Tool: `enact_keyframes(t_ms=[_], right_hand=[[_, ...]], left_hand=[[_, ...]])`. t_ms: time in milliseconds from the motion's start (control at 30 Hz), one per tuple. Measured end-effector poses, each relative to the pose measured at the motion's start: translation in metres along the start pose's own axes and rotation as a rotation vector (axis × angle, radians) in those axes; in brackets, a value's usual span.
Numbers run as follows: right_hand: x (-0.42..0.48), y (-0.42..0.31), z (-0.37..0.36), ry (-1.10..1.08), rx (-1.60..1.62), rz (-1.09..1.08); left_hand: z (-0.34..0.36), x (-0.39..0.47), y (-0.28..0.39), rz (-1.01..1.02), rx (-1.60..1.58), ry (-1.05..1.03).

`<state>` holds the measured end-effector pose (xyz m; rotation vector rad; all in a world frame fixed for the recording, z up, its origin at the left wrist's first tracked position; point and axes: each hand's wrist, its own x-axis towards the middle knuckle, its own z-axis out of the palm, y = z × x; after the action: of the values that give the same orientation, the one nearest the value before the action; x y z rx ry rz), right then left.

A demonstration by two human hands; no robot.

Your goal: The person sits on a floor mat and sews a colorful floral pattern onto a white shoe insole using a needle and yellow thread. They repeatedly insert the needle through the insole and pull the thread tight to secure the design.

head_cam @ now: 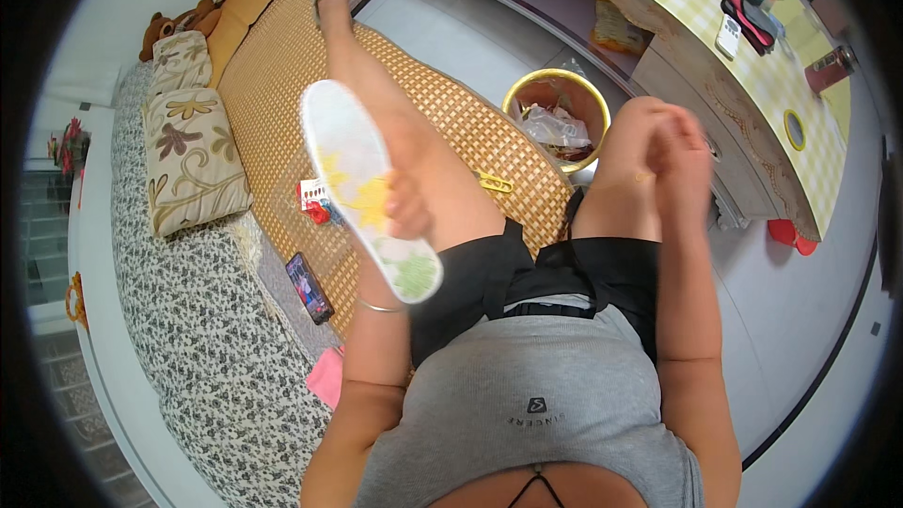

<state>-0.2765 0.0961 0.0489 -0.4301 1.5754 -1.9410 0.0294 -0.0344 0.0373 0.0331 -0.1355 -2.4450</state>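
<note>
My left hand point(409, 208) grips a white shoe insole point(346, 120) by its edge, above my bent leg. Yellow stitched patches mark the insole's middle, and a green one covers its near end. Raised over my other knee, my right hand point(681, 144) is blurred with its fingers bent close together; whether it holds a needle or thread cannot be made out. On the woven mat point(268, 77), partly behind the insole, lie a white card point(312, 193) and a bundle of red thread point(317, 212). A yellow-handled tool point(495, 182) rests between my legs.
A lit phone point(309, 289) and a pink cloth point(326, 377) lie on my left. Patterned cushions point(197, 162) stand behind the mat. Ahead, a yellow-rimmed waste bin point(603, 102) holds plastic bags. A cabinet with a checked cloth point(769, 77) runs along my right, bearing a can point(830, 69).
</note>
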Motion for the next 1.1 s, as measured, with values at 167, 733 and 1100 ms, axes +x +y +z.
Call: enact_keyframes(t_ms=[167, 733, 1100], right_hand=[[-0.064, 0.004, 0.080, -0.497, -0.376, -0.502], [-0.074, 0.009, 0.102, -0.602, -0.483, -0.756], [-0.070, 0.012, 0.093, -0.592, -0.483, -0.655]], left_hand=[[0.001, 0.013, -0.049, -0.252, -0.160, -0.050], [-0.029, 0.011, -0.063, -0.332, -0.314, -0.179], [0.011, 0.001, -0.057, -0.172, 0.229, 0.265]])
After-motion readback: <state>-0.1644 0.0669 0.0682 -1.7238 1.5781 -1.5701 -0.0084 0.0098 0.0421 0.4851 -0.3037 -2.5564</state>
